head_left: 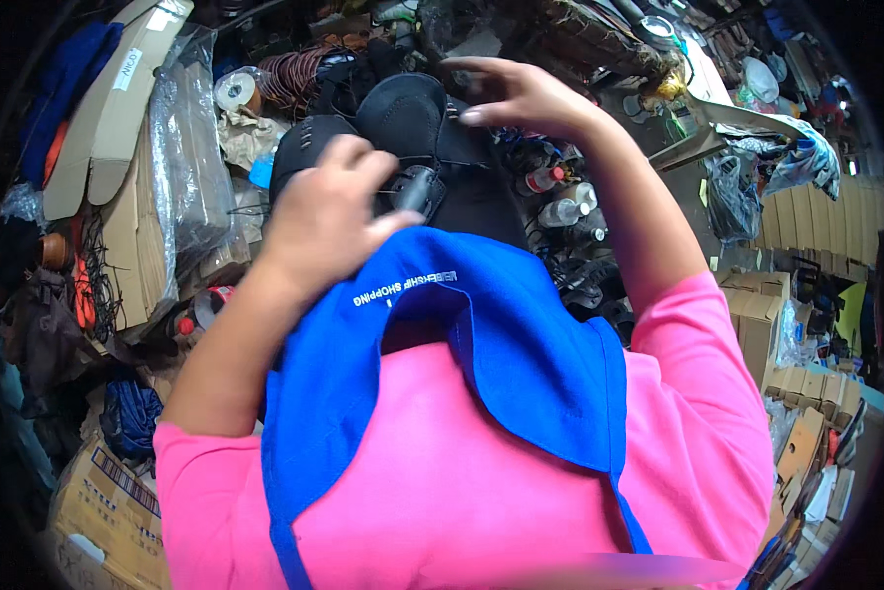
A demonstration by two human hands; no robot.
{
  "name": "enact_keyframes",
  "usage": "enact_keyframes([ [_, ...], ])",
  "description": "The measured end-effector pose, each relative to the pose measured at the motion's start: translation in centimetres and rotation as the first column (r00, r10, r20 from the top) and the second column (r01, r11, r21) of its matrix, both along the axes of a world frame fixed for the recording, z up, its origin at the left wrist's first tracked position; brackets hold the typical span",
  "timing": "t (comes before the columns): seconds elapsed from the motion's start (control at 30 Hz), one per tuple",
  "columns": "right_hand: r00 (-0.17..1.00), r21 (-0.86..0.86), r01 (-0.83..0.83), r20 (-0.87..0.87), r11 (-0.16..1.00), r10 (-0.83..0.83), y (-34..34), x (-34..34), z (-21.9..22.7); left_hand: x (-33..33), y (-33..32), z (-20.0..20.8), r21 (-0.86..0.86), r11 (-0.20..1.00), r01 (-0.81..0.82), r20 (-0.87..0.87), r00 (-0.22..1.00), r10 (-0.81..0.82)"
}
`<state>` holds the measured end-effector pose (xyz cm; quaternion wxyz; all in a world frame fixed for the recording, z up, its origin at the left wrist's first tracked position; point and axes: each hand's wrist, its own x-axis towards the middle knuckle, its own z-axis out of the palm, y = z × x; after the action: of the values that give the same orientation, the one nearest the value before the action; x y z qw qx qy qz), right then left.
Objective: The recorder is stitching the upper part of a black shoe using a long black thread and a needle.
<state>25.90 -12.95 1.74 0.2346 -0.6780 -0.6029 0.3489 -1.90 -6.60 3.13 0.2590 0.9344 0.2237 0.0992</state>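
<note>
My left hand, smeared by motion, hovers over or touches a black piece with a row of light stitches. Its fingers look bent, and whether they grip anything is unclear. Just past its thumb lies a short dark cylinder, too blurred to name. A rounded black flap with a stitched edge, like leather, rises in the middle, with more black material below it. Beside the flap's right edge is my right hand, thumb and fingers apart, with nothing visible between them. A blue apron hides what lies nearest my body.
Several plastic bottles stand right of the black pieces. Flattened cardboard and plastic-wrapped board lean at the left, near a spool. Coiled cord lies at the back. Cardboard boxes are stacked at the right.
</note>
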Motion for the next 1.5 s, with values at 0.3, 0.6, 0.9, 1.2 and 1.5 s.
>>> enact_keyframes([
  [0.3,0.996,-0.273,-0.015,0.081,0.962,0.038,3.6,-1.1,-1.8,3.2,-2.9,-3.0,0.222,0.962,0.159,-0.282,0.955,-0.092],
  [0.6,0.885,-0.129,0.409,-0.183,0.903,-0.427,-1.5,-2.2,-3.9,3.1,3.9,-4.0,0.487,0.838,0.247,-0.211,0.964,-0.161],
  [0.9,0.869,0.242,0.304,0.326,0.921,-0.372,-2.2,-4.7,-4.1,2.1,1.1,-3.7,0.45,0.824,0.345,-0.283,0.93,-0.235],
  [1.2,0.958,-0.025,0.257,-0.127,0.966,-0.258,-0.6,-4.6,-5.3,-0.7,-1.3,-5.3,0.286,0.946,0.153,-0.113,0.986,-0.125],
  [1.5,0.948,-0.01,0.202,0.255,0.979,-0.192,-1.0,-6.2,-3.4,0.6,-0.1,-5.1,0.461,0.859,0.222,-0.066,0.974,-0.216],
])
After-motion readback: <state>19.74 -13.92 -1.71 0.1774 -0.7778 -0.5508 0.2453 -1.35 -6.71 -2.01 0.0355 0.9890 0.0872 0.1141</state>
